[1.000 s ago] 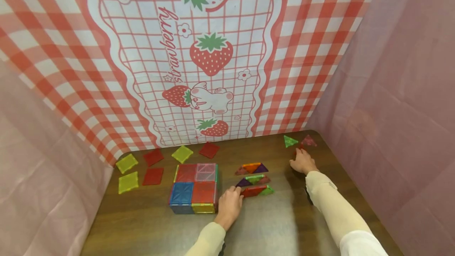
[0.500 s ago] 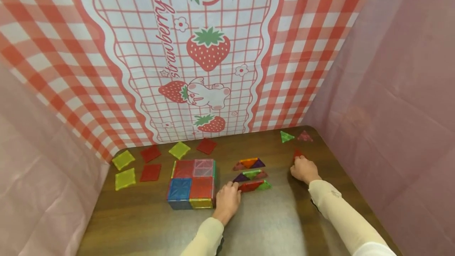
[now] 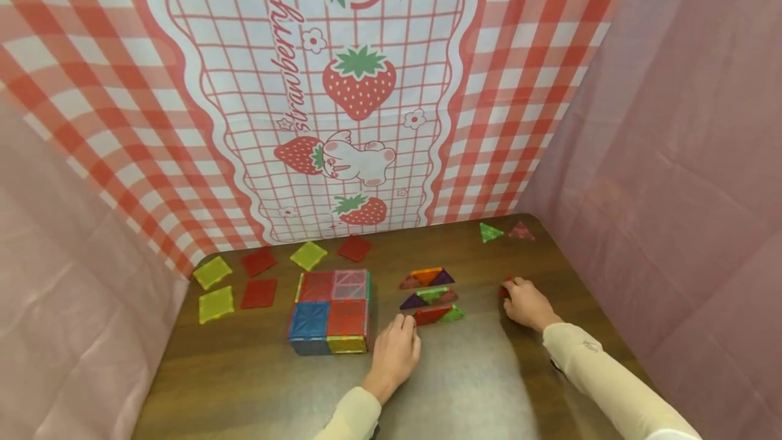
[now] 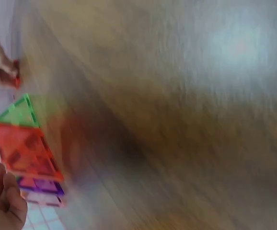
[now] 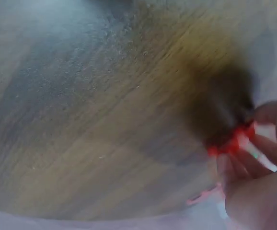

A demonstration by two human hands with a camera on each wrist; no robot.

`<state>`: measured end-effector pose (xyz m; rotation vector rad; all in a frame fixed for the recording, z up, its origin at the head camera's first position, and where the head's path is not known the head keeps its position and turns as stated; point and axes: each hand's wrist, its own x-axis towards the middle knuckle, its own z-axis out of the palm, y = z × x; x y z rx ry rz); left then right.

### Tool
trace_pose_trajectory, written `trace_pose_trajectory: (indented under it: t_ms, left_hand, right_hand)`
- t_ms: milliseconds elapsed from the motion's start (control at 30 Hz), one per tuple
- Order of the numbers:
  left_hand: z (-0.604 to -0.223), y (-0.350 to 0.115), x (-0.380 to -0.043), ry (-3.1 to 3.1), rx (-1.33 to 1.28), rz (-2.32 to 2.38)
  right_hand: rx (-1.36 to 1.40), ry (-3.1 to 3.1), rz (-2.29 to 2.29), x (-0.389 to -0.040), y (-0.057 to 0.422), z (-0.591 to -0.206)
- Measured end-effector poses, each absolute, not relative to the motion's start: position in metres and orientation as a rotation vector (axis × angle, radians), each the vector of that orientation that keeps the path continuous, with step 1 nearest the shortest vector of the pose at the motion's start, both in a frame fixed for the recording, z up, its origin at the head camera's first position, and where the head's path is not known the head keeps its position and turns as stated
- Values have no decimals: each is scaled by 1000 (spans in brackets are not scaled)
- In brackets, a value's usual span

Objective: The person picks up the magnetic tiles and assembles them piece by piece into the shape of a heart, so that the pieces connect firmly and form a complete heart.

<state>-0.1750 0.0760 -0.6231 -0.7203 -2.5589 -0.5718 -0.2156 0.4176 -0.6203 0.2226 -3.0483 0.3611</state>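
Note:
My right hand (image 3: 528, 304) pinches a red triangular magnetic tile (image 5: 227, 143) between thumb and fingers, just above the table at right; the fingers hide much of it. My left hand (image 3: 396, 353) is at the left end of the nearest strip of upright tiles, its fingers loosely bent and apparently holding nothing. That strip joins red tiles (image 4: 26, 148) and a green triangle (image 4: 18, 112). Behind it stand a purple, green and pink strip (image 3: 429, 298) and an orange, purple and pink strip (image 3: 427, 278). Left of my left hand sits a box of magnetic tiles (image 3: 330, 314).
Flat yellow tiles (image 3: 216, 305) and red tiles (image 3: 259, 292) lie at the back left of the wooden table (image 3: 458, 372). A green triangle (image 3: 491, 232) and a pink triangle (image 3: 521, 231) lie at the back right. Cloth walls enclose the back and sides.
My right hand has picked up the red triangle and drawn it nearer me, away from the other two triangles. My left hand's fingers have shifted slightly off the nearest strip.

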Motion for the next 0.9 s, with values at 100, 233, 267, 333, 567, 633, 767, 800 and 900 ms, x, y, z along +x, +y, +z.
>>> trace_pose_trajectory:
  t_ms: [100,233,267,333,567,633,767,800,900]
  left_hand:
    - [-622,82,-166,-2543,-874,-571]
    - [-621,87,-157,-2593,-1124,-548]
    - [-622,88,-156,-2599,-1182,-534]
    - [-622,90,-153,-2605,-1267,-499]
    - [-623,100,-152,-2579,-1327,-458]
    - [-623,103,-152,-2563,-1343,-428]
    - [-622,111,-150,-2585,-1402,-348]
    - [-622,112,-149,-2594,-1417,-332]
    - [-623,116,-148,-2603,-1449,-290]
  right_hand:
    - [385,-3003,410,-209,413,-619]
    - [503,-2954,614,-202,408,-622]
    - [514,-2939,660,-200,408,-625]
    - [532,-2905,725,-196,408,-629]
    - [779,-2807,786,-188,411,-634]
    - [862,-2826,892,-185,407,-630]
    - [908,-2914,1109,-178,389,-624]
    - [909,-2938,1154,-177,383,-624]
    - [894,-2994,1295,-172,368,-624]
